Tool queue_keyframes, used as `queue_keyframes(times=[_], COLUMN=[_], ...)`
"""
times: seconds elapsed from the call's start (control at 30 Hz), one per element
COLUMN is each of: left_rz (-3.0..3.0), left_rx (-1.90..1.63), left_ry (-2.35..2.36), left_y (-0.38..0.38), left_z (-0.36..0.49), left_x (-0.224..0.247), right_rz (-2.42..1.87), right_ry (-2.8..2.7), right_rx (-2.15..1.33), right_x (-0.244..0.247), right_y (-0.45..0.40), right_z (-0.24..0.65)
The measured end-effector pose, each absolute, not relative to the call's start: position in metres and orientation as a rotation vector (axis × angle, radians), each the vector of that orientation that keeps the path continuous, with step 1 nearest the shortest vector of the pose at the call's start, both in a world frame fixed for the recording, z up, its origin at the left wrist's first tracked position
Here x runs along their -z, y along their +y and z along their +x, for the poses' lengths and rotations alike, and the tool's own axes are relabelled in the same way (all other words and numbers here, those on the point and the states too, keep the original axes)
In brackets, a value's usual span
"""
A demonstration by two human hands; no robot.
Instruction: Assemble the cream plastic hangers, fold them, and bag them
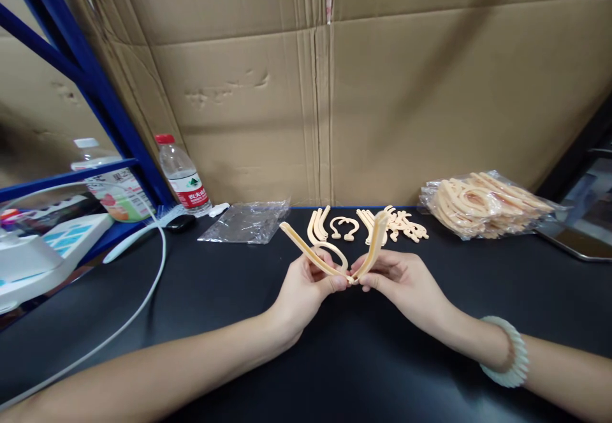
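My left hand (310, 282) is closed on the left arm of a beige plastic folding hanger (306, 249), and a curved hook-like piece (340, 254) shows just behind its fingers. My right hand (399, 279) pinches the right hanger arm (375, 244). Both arms meet low between my fingertips and rise outward in a V. Whether they are joined there is hard to see. Just beyond lie loose curved arms (319, 224), more arms (366, 224), hook pieces (345, 226) and a heap of small beige parts (406, 225).
Back right, a clear bag (488, 203) is full of beige parts. A flat clear plastic bag (246, 221) lies left of centre, beside a red-capped water bottle (184, 177). A white cable (153, 289) crosses the black table (229, 372). Cardboard (239, 104) stands behind.
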State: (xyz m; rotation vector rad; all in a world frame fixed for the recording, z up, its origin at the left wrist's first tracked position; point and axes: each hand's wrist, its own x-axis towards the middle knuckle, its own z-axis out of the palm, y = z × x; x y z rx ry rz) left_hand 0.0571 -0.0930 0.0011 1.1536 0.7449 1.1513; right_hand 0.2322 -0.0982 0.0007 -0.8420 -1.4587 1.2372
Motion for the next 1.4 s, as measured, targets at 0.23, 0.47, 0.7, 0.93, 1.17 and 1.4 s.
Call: queue_keyframes(times=[0.23,0.47,0.7,0.93,1.17,1.4], left_rz=[1.187,1.198,1.185,1.164,1.159,1.186], left_rx=[-1.121,-1.111,-1.118,-1.121,-1.12,-1.105], left_ry=[0.758,0.797,0.791,0.773,0.75,0.737], left_y=[-0.0931,-0.0924,-0.0925,-0.0944,-0.0955,-0.0948], left_z=[0.0573,0.0578,0.0591,0.0583,0.0589,0.0561], left_x=[0.0012,0.0004,0.0013,-0.001,-0.0035,-0.0001], right_rz=[-0.826,-0.835,-0.838,-0.807,-0.818,-0.867], right_ry=[-1.495,-1.502,-1.517,-1.49,-1.472,-1.491], right_rx=[-1.267,-1.254,-1.225,-1.245,-1.226,-1.204], right_x=[0.0041,0.0039,0.0013,-0.0007,-0.0014,-0.0005], right_y=[-0.099,-0.1021,-0.1038,-0.1053,-0.1067,-0.1072], right_z=[0.2348,0.2333,0.2327,0.2316,0.23,0.2295])
